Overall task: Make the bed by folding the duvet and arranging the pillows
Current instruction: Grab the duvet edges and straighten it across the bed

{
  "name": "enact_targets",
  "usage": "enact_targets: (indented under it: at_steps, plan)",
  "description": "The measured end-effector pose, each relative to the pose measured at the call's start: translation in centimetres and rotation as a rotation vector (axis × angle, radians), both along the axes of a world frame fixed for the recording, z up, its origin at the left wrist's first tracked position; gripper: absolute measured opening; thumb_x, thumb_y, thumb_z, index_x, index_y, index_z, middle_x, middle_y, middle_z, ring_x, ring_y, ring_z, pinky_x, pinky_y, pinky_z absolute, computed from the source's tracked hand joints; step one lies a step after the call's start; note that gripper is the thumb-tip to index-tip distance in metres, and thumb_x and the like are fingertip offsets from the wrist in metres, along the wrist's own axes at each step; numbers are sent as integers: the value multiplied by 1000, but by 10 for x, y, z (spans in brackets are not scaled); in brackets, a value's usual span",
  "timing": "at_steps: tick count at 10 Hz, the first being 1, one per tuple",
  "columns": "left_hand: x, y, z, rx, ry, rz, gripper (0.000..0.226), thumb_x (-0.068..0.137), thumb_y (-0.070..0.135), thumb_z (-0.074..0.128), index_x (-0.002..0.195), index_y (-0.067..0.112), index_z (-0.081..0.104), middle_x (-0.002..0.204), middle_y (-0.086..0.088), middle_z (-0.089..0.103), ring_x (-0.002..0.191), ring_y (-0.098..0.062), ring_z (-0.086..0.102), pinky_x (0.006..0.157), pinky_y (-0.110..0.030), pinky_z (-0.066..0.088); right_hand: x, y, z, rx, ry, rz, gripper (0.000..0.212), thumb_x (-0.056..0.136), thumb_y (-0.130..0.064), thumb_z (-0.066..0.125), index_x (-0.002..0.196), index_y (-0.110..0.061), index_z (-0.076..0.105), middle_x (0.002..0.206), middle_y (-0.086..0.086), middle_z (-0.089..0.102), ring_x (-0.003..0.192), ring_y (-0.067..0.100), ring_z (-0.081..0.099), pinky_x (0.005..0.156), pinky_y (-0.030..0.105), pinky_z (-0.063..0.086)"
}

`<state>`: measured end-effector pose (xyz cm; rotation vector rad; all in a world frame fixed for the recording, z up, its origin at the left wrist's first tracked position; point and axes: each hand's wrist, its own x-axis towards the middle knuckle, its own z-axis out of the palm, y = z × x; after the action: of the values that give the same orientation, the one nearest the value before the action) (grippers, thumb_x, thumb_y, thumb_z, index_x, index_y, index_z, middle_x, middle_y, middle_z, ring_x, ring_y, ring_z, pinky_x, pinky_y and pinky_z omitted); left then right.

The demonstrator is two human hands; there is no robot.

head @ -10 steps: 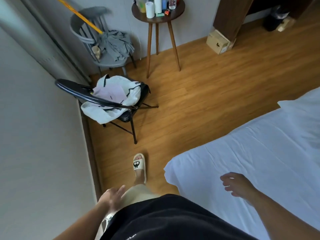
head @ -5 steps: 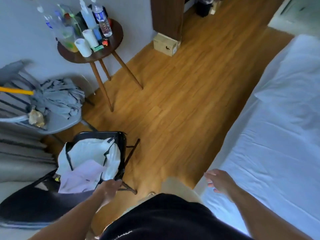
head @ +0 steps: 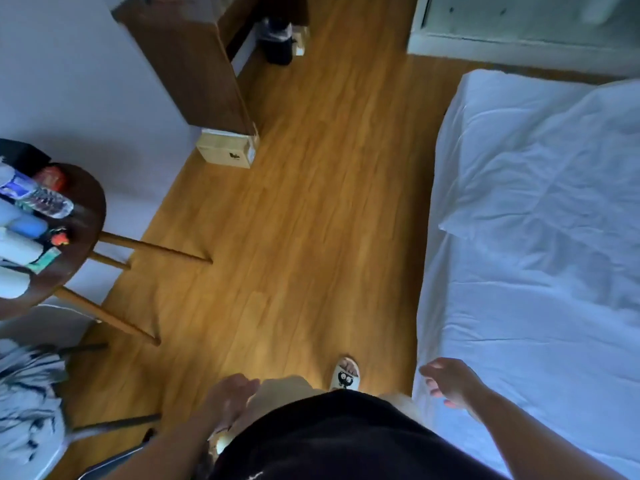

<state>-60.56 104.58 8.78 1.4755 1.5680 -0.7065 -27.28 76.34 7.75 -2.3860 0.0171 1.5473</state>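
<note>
The right hand [head: 450, 384] hangs at the lower right of the frame. Its fingers are loosely curled and apart, gripping nothing. It sits over the near edge of the bed [head: 519, 358], but whether it brushes the sheet cannot be told. The left hand [head: 230, 398] is low at centre-left, relaxed against the pale shorts [head: 284, 388] and also empty.

From the right hand, the task's thing lies up the frame and slightly to the right. This is the duvet [head: 540, 161], or what reads as one: a crumpled white layer heaped over the far part of the bed, with its nearest corner lifted off the sheet at right-centre. The bed's long axis runs up the frame beside the strip of wooden floor [head: 304, 237]. Reaching the duvet would therefore mean going forward along that edge. The right hand is plainly the nearer one, since the left is well apart from the bedding, with the person's body and bare floor between.

Much is uncertain. The bed's right side is cut off by the frame edge. White lies on white in dim light, so no pillow can be told apart from the folds, and the lifted layer might itself be one. The dark shirt [head: 346, 441] hides the bottom centre, and only one slipper [head: 345, 375] shows. The side table [head: 86, 209] at the left edge is blurred and cropped.
</note>
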Motion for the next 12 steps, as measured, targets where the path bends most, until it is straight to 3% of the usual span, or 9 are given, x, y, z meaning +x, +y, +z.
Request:
enact_targets:
  at_steps: [1, 2, 3, 6, 7, 8, 9, 11, 12]
  plan:
    - [82, 55, 14, 21, -87, -171, 16, 97, 42, 57, 99, 28, 65, 108, -1, 69, 91, -20, 61, 80, -32, 51, 62, 41, 10, 59, -40, -105, 28, 85, -25, 64, 97, -1, 71, 84, 20, 73, 73, 27, 69, 71, 34, 50]
    - [167, 113, 8, 40, -85, -323, 18, 96, 52, 53, 96, 36, 61, 109, 5, 65, 98, -18, 59, 81, -31, 43, 113, 78, 26, 121, -105, -226, 18, 90, -23, 66, 87, -6, 72, 85, 12, 73, 77, 25, 73, 75, 33, 52]
    - [241, 164, -9, -9, -106, -430, 32, 83, 60, 58, 92, 30, 66, 103, 1, 71, 92, -22, 66, 77, -33, 49, 153, 108, 25, 133, -111, -355, 13, 93, -24, 67, 91, -13, 72, 90, 8, 75, 80, 23, 74, 75, 33, 54]
    - [522, 293, 9, -77, -108, -774, 24, 96, 42, 59, 93, 19, 66, 101, -7, 68, 82, -25, 61, 68, -32, 42, 231, 168, 1, 10, -41, -740, 12, 95, -29, 62, 91, -19, 67, 94, 10, 73, 80, 25, 66, 85, 42, 58]
    - [618, 297, 23, -70, -115, -916, 22, 97, 45, 56, 94, 24, 63, 104, -3, 67, 97, -28, 66, 78, -37, 50, 262, 185, -1, 46, -64, -864, 11, 94, -31, 63, 86, -24, 67, 98, 10, 76, 87, 29, 72, 86, 43, 59]
    - [710, 283, 23, -71, -109, -1028, 23, 97, 44, 57, 96, 23, 66, 103, -4, 70, 98, -29, 67, 89, -44, 54, 298, 193, -10, 89, -96, -1016, 16, 93, -32, 66, 95, -17, 71, 84, 8, 76, 79, 27, 73, 77, 39, 58]
    - [791, 261, 17, -59, -95, -1191, 28, 96, 48, 55, 97, 24, 68, 102, -4, 72, 95, -26, 69, 88, -42, 55, 332, 192, -27, 126, -81, -1122, 26, 96, -32, 65, 107, -10, 70, 89, 8, 75, 83, 26, 73, 73, 37, 57]
    - [909, 202, 14, -37, -8, -1496, 23, 94, 50, 55, 101, 30, 65, 108, 2, 67, 98, -20, 64, 87, -36, 53, 377, 175, -59, 61, 64, -1290, 35, 93, -35, 63, 113, -7, 71, 87, 5, 65, 79, 24, 60, 84, 41, 56]
    - [960, 161, -1, 11, 0, -1670, 27, 93, 46, 59, 113, 28, 62, 116, 3, 64, 104, -20, 62, 92, -32, 49, 403, 165, -63, 18, 79, -1428, 40, 92, -35, 66, 120, -6, 66, 102, 8, 65, 90, 29, 64, 92, 47, 56]
